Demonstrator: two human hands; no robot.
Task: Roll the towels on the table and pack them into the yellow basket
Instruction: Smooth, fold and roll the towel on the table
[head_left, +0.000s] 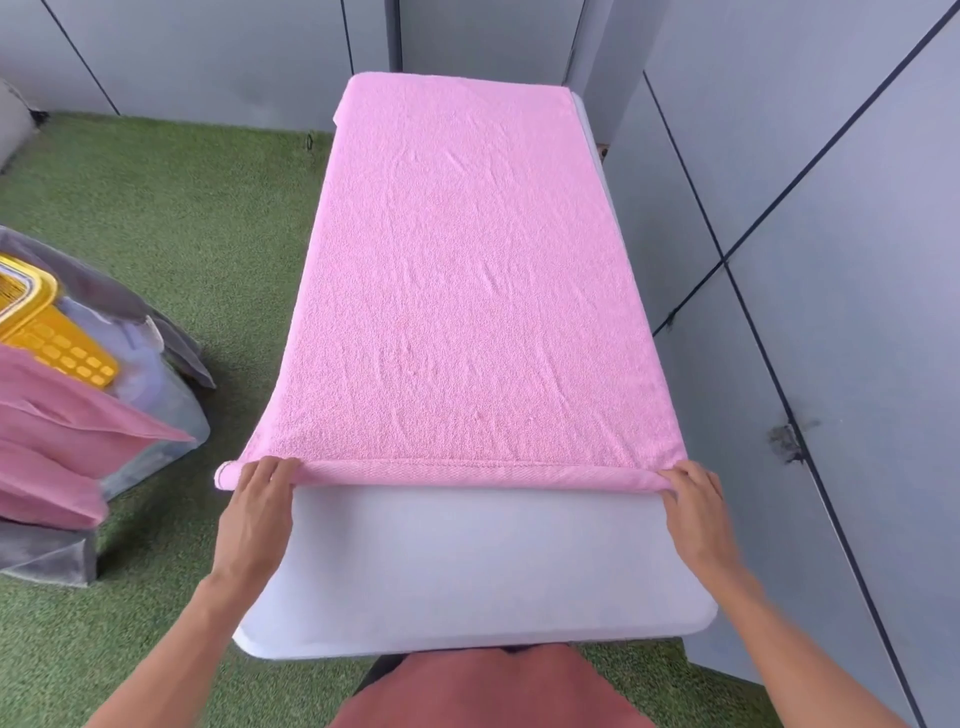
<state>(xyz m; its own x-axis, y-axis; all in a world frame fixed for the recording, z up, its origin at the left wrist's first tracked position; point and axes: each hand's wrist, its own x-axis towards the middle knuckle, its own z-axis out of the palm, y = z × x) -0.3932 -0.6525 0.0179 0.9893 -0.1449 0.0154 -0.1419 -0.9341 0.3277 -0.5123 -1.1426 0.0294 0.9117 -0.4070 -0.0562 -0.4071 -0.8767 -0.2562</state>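
Observation:
A pink towel lies spread flat along the white table, covering all but the near end. Its near hem is turned up into a narrow fold. My left hand pinches that hem at the left corner, fingers curled over the edge. At the right corner my right hand grips the same hem. The yellow basket sits on the floor at the far left, partly cut off by the frame edge and partly hidden by cloth.
More pink towels lie piled over a grey bag next to the basket at the left. Green artificial turf covers the floor. Grey wall panels stand close along the table's right side and behind it.

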